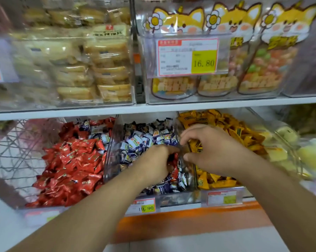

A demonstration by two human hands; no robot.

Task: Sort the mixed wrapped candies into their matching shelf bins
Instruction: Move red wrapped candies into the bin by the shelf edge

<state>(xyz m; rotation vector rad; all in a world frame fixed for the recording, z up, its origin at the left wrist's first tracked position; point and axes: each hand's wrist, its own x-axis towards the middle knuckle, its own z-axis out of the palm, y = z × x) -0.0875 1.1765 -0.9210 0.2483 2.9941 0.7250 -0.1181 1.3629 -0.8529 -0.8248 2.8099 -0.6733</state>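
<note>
Left hand (156,161) grips red candies (174,161) over the blue-and-white bin (111,151); right hand (210,148) fingers pinch yellow candies (194,145) (partly hidden). Loose bunches may spill into wrong bins.

Three clear shelf bins sit side by side. Red candies (69,160) fill the left bin (106,160), blue-and-white candies (146,140) the middle, yellow candies (231,128) the right. A few blue-and-white ones lie atop the red heap.

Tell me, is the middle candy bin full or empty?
Nearly full. The middle bin is heaped with blue and white candies right up its clear walls.
</note>
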